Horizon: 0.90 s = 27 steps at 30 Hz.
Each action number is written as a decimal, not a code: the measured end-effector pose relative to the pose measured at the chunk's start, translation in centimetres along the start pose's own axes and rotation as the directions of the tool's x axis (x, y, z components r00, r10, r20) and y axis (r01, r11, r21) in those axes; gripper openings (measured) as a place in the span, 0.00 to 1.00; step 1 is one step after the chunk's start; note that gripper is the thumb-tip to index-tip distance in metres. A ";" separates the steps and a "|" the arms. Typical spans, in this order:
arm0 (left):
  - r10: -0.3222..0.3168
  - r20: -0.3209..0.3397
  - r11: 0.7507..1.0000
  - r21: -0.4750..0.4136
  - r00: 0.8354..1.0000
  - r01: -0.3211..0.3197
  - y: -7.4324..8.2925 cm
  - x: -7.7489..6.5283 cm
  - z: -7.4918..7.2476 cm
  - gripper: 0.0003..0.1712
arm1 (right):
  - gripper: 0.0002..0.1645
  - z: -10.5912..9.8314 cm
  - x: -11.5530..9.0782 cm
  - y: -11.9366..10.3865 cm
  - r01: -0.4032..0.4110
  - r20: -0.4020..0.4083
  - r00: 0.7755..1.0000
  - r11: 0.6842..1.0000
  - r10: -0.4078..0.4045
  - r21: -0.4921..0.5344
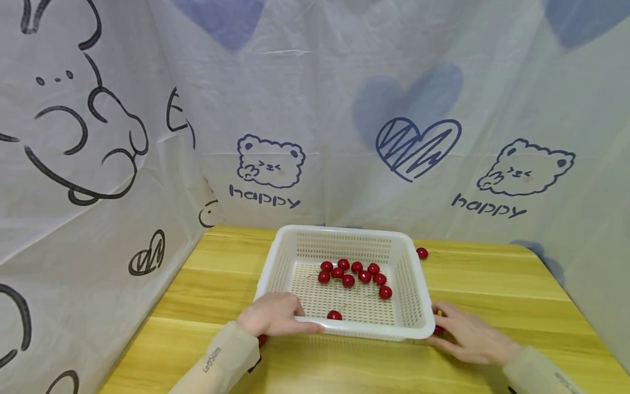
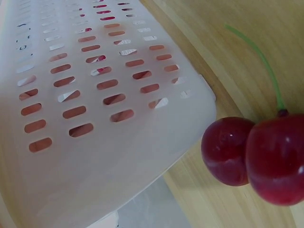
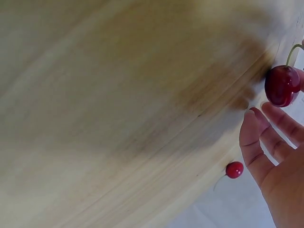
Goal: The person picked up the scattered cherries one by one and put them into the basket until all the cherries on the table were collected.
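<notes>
My left hand [image 1: 275, 314] grips the near left rim of a white plastic basket [image 1: 364, 328], its thumb lying along the rim. Through the slots in the basket wall [image 2: 156, 128], skin shows in the left wrist view. Several red cherries [image 1: 348, 280] lie inside, mostly toward the back, with one by the near wall. Just right of the basket, my right hand [image 1: 470, 334] pinches a cherry [image 3: 281, 86] with a green stem, low over the table. Its other fingers [image 3: 251, 137] extend beside the fruit.
Two cherries [image 2: 275, 159] sit beside the basket near my left wrist. Another cherry [image 1: 421, 253] lies behind the basket's right corner on the wooden table [image 1: 492, 284]. A white printed cloth [image 1: 334, 109] hangs along the back and left.
</notes>
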<state>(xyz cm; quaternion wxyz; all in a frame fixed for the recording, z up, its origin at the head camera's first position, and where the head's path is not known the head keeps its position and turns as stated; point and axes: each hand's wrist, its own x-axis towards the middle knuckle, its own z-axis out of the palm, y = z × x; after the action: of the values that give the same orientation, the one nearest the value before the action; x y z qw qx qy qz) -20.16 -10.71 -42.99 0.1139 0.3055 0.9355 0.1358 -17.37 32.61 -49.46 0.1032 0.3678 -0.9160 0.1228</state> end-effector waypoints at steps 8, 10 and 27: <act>0.005 -0.001 1.000 -0.002 1.000 -0.005 0.1 0.0 -0.1 0.38 | 0.20 -0.2 -0.2 0.3 -0.007 0.022 1.000 1.000 0.007 -0.027; 0.004 -0.001 1.000 -0.004 1.000 -0.004 0.1 -0.1 -0.1 0.38 | 0.19 -0.3 -0.2 0.3 -0.010 0.040 0.999 1.000 0.011 -0.026; -0.011 0.009 1.000 -0.012 1.000 0.012 0.1 0.0 -0.1 0.38 | 0.18 -0.5 -0.7 1.5 -0.112 0.159 0.983 0.985 0.090 0.135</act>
<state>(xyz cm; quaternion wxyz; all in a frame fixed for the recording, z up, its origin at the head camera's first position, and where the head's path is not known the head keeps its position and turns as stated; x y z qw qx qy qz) -20.13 -10.66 -42.84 0.1204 0.3000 0.9360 0.1394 -17.84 34.24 -49.42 0.0000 0.3355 -0.9275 0.1649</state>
